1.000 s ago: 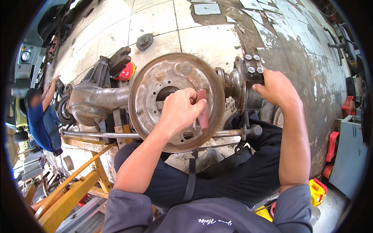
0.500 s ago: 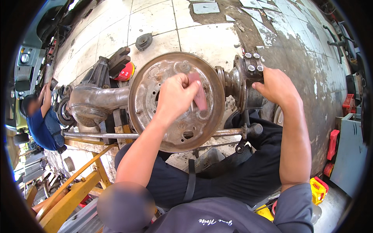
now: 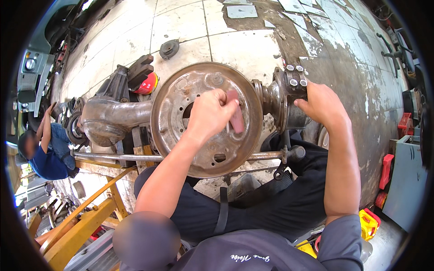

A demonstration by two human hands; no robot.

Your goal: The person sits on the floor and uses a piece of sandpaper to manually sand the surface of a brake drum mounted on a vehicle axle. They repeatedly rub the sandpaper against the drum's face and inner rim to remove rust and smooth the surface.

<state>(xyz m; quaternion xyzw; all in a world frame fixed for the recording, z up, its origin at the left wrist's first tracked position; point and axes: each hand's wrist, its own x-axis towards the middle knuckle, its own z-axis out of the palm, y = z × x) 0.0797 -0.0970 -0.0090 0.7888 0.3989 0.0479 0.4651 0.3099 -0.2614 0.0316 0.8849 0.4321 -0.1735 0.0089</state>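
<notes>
On the right half of the round metal plate [image 3: 205,159], a reddish strip [image 3: 237,122] slants against the face, its lower end toward the near rim. The left hand [image 3: 208,113] pinches its upper part between thumb and curled fingers; the strip sits higher on the plate than a second ago, when its lower end hung closer to that rim. The right hand [image 3: 326,106] has stayed at the dark housing [image 3: 296,116], thumb on it just beside four bright bolt ends [image 3: 294,76]; its other fingers are hidden, so I cannot tell their grip. A co-worker [image 3: 49,156] at the left has shifted farther outward. A narrow band of plate shows between strip and right rim; a rod [image 3: 266,155] passes along the near rim, while beyond the far rim pale tiled floor [image 3: 244,43] stretches wide, carrying a small dark round part [image 3: 169,49].
</notes>
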